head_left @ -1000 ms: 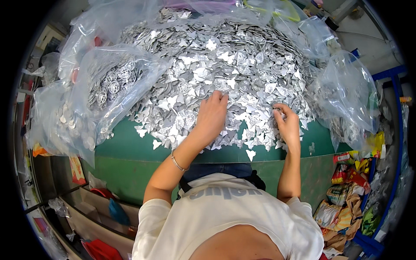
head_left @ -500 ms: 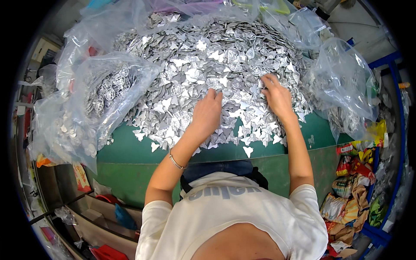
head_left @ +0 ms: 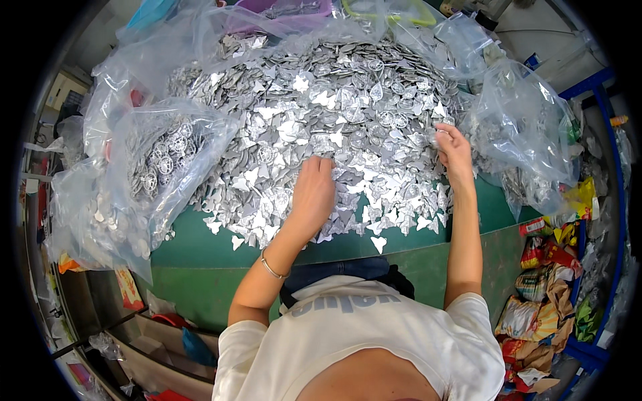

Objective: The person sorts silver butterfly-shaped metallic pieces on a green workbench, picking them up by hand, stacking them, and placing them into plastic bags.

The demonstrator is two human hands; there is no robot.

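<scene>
A wide heap of small flat silver metal pieces (head_left: 348, 127) covers the green tabletop, some butterfly-like in outline, others round and openwork. My left hand (head_left: 314, 192) rests at the heap's near middle, fingers drawn together and tips down among the pieces; whatever they pinch is hidden. Over the heap's right side is my right hand (head_left: 456, 155), its fingers curled inward toward the thumb. Anything between them is too small to make out. Close by on that side lies a clear plastic bag (head_left: 525, 110) with more silver pieces.
At the left, an opened clear bag (head_left: 210, 137) holds round openwork pieces. Purple (head_left: 284, 13) and yellow-green bins (head_left: 391, 12) stand behind the heap. Loose pieces lie near the green table's front edge (head_left: 200, 250). Colourful packages (head_left: 528, 314) crowd a blue rack at the right.
My right hand has moved right, off the heap's middle, and its fingers have curled in. The left hand has drawn slightly nearer, fingers closer together. The view has tilted, showing more bins.
</scene>
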